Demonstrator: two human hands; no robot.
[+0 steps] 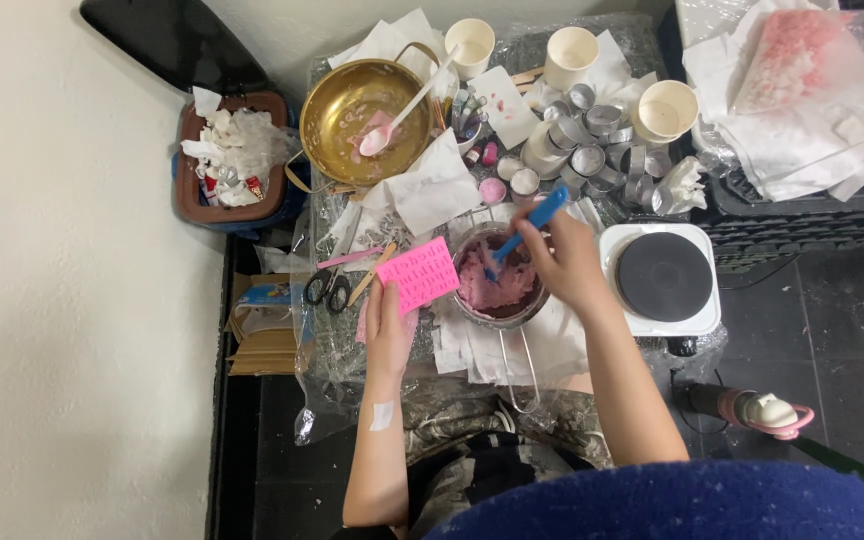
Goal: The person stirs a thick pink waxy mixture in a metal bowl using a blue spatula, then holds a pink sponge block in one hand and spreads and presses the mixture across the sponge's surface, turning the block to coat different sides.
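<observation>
My left hand holds a bright pink silicone mould with rows of small cavities, tilted beside a small metal pot. The pot holds a lumpy pink mass, and its long handle points toward me. My right hand grips a blue spatula whose tip dips into the pink mass. Both hands are over a table covered with plastic sheet and white paper.
A brass bowl with a white spoon sits at the back left. Paper cups, several small metal tins, scissors, a white single hot plate, a full waste bin and a pink-lidded bottle surround the work spot.
</observation>
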